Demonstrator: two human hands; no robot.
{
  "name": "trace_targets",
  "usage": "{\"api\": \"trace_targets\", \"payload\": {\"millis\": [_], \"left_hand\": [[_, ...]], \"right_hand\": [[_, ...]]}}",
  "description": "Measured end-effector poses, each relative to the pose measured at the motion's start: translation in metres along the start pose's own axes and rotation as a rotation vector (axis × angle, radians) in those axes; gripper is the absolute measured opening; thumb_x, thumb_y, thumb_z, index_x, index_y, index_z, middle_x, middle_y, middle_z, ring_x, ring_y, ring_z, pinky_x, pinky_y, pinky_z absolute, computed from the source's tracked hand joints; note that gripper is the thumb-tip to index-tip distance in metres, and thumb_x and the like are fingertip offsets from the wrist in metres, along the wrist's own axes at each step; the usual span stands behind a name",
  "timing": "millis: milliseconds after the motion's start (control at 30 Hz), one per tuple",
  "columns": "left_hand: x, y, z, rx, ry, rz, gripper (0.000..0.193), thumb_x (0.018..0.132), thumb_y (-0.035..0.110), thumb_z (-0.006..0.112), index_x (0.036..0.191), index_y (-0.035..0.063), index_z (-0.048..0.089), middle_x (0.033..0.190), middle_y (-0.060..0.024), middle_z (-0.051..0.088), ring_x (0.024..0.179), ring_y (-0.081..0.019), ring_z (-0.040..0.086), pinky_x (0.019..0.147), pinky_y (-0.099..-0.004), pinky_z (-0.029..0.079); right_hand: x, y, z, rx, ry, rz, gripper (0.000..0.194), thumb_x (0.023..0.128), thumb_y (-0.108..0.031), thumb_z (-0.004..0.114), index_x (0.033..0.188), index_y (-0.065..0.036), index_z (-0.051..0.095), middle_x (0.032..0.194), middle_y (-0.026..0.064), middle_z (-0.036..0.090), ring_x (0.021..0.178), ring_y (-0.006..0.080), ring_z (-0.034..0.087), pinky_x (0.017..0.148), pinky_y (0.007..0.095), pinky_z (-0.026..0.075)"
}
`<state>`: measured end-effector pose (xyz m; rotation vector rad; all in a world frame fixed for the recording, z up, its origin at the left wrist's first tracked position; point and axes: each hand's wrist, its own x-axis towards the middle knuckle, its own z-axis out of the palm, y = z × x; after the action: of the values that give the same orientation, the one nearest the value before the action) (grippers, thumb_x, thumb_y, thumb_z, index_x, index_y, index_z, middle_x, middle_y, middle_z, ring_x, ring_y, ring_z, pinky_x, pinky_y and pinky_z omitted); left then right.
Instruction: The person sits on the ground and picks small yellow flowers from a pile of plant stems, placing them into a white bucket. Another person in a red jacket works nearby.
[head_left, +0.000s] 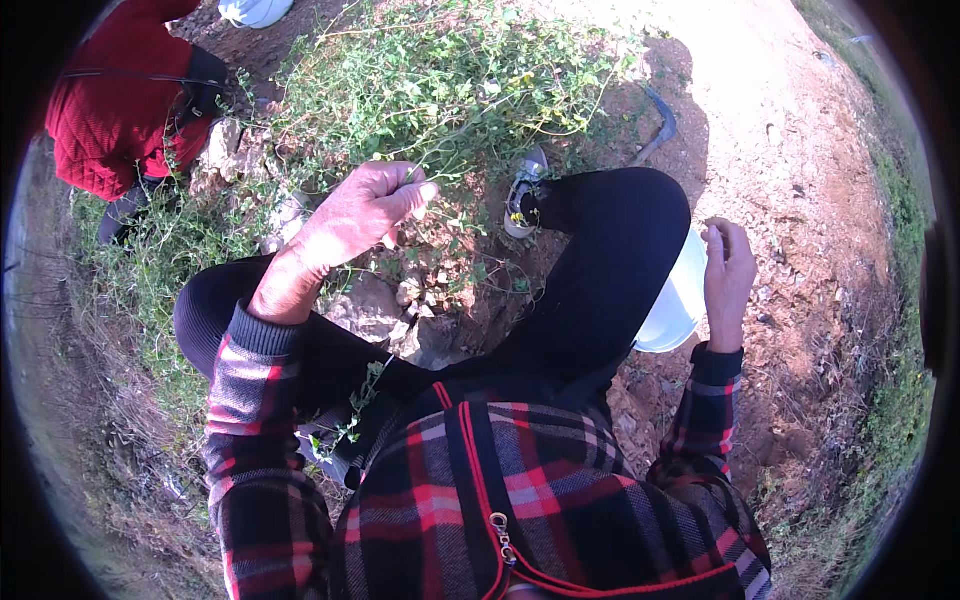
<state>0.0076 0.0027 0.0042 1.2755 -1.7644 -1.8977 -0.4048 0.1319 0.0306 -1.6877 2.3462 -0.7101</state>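
My left hand (356, 214) pinches a thin green stem between thumb and fingers, in front of my bent left knee. The stem belongs to a leafy, sprawling plant (450, 97) that spreads over the ground before me. On the far side of my right knee, my right hand (727, 262) is raised at the side of a white bucket (675, 300). Its fingers are bent, and whether anything small is between them cannot be seen. My knee hides part of the bucket.
A sickle (663, 124) with a curved blade lies on the soil beyond my right knee. Rocks (364, 307) lie between my legs. At upper left a person in a red jacket (127, 97) bends over near another white container (256, 10). Bare soil (795, 187) stretches along the right.
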Motion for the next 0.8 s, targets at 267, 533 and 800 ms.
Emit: {"api": "trace_targets", "payload": {"millis": [267,533,800], "left_hand": [[-0.005,0.005,0.0,-0.081,-0.173,-0.001,0.031,0.094,0.032,0.06,0.08,0.004,0.058,0.066,0.0043,0.05,0.058,-0.0043,0.05,0.052,-0.0216,0.045],[-0.014,-0.008,-0.004,0.031,-0.219,0.175,0.03,0.093,0.03,0.062,0.087,0.0002,0.066,0.066,0.004,0.055,0.066,-0.0028,0.045,0.059,-0.0247,0.039],[0.014,-0.043,0.034,0.49,-0.078,0.291,0.024,0.093,0.022,0.058,0.108,0.0021,0.061,0.09,-0.0155,0.058,0.082,-0.0272,0.06,0.074,-0.0373,0.048]], "right_hand": [[-0.013,-0.094,0.182,-0.256,-0.734,0.063,0.045,0.079,-0.026,0.071,0.095,0.01,0.051,0.092,0.0291,0.064,0.088,0.0426,0.064,0.077,0.0453,0.053],[-0.014,-0.077,0.199,-0.015,-0.883,0.262,0.019,0.089,-0.013,0.055,0.084,0.004,0.063,0.068,0.0107,0.064,0.059,0.0206,0.065,0.05,0.0318,0.052],[-0.036,-0.146,0.132,0.768,-0.692,0.221,0.021,0.096,-0.013,0.048,0.096,0.003,0.062,0.065,0.0043,0.059,0.045,0.0072,0.054,0.036,0.0209,0.04]]}}
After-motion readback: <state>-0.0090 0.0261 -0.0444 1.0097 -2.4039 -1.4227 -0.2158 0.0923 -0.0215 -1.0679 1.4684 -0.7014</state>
